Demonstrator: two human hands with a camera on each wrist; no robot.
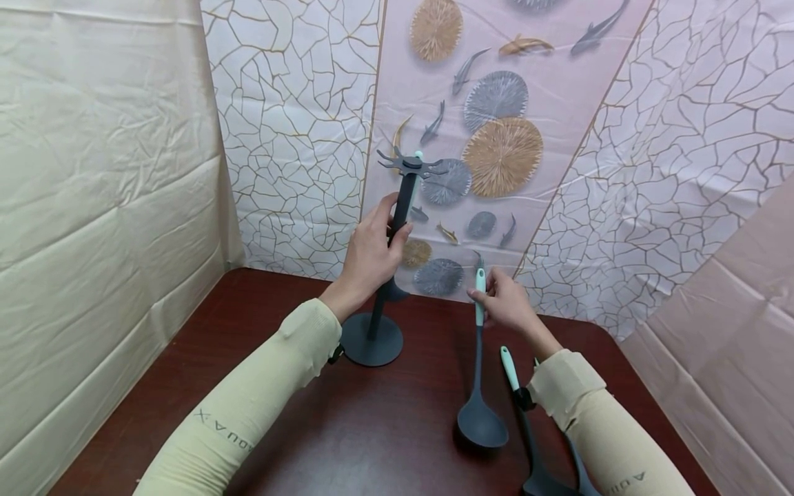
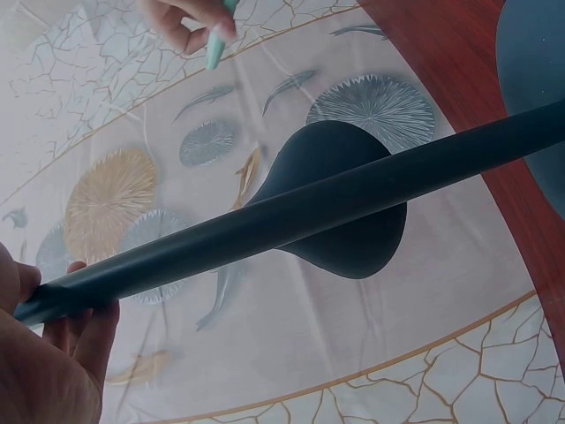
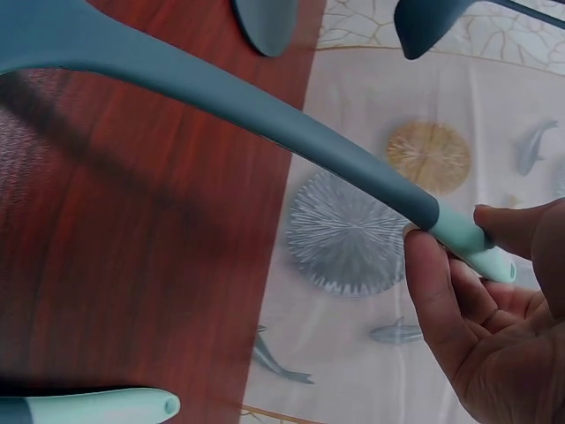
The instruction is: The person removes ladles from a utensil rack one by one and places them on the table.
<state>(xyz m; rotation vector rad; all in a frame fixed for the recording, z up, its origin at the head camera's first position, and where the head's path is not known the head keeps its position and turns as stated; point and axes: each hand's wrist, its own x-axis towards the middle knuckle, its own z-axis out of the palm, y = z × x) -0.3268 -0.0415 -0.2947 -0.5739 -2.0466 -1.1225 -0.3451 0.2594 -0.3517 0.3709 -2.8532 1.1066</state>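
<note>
My left hand [image 1: 370, 249] grips the dark pole of a utensil stand [image 1: 406, 200] just below its hooked top, and the round base [image 1: 372, 350] is on the table. Behind the pole hangs a utensil with a mint handle tip; its broad dark head [image 2: 340, 199] shows in the left wrist view, partly hidden by the pole. To the right, my right hand [image 1: 510, 300] pinches the mint handle of a dark ladle [image 1: 482, 421] between thumb and fingers. The ladle hangs handle up, its bowl low over the table with a shadow beneath.
Two more mint-handled utensils lie at the right of the brown table [image 1: 347, 420]: a dark-headed one [image 1: 510, 368] and another [image 1: 577, 458] partly covered by my right forearm. A patterned cloth [image 1: 298, 138] hangs behind the table, with pale cloths at both sides.
</note>
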